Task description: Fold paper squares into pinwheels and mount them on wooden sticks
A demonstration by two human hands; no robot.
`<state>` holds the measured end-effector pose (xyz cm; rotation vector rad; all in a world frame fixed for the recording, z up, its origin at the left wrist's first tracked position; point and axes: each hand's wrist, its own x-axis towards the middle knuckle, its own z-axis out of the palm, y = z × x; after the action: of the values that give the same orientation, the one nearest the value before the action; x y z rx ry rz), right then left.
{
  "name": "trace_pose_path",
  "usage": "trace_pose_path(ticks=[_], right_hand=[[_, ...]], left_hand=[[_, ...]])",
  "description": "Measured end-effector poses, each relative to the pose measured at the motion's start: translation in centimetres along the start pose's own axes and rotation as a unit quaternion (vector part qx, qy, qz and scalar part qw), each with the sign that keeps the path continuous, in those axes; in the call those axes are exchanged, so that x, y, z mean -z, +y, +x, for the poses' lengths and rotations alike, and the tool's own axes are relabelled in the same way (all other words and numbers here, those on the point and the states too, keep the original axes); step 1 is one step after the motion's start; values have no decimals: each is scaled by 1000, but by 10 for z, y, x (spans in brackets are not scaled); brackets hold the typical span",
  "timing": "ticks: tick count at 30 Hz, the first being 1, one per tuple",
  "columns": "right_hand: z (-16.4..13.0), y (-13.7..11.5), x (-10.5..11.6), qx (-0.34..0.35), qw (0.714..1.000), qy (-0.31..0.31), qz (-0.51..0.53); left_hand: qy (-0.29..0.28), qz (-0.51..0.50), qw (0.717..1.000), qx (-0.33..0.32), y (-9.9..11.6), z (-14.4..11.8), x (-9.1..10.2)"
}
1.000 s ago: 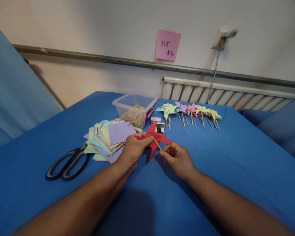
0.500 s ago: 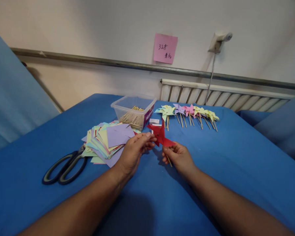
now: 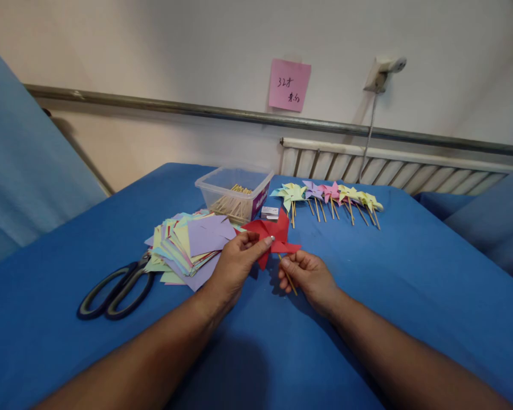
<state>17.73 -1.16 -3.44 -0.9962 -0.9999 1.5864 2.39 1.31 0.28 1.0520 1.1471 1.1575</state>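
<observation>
A red paper pinwheel (image 3: 282, 229) is held up above the blue table cover, between my two hands. My left hand (image 3: 239, 259) grips it, the thumb pressed by a small shiny pin head (image 3: 272, 238) at its centre. Below the blades, my right hand (image 3: 310, 279) pinches the thin wooden stick (image 3: 291, 283), whose lower end pokes out under the fingers. The fingers of my left hand behind the paper are partly hidden.
Cut coloured paper sheets (image 3: 209, 234) lie piled at left, with large dark-handled scissors (image 3: 115, 290) beside them. Behind stands a clear plastic box (image 3: 235, 199) of wooden sticks, near a small box (image 3: 269, 212). Several pinwheels (image 3: 314, 192) lie in a row at back right.
The pinwheel's blades have turned to face me more, and its pin head now shows. My left thumb has moved onto its centre. My right hand stays on the stick, slightly lower.
</observation>
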Motion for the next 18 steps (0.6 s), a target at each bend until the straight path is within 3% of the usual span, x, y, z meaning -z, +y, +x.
trace_pose_path(ticks=[3,8,13,18], right_hand=[[-1,1,-2,-5,1000,-12,-16],[-3,1,-5,9,999,-33,-33],[-7,-1,-6,62,998,-3,-26],[-7,-3,-6,70,996,23,-41]], left_hand=[[-25,-2,1000,10,-2,-2,0],[-4,-14,1000,13,-3,-1,1],[-37,-39,998,30,-6,-3,-2],[-76,-45,993,73,-9,-8,-6]])
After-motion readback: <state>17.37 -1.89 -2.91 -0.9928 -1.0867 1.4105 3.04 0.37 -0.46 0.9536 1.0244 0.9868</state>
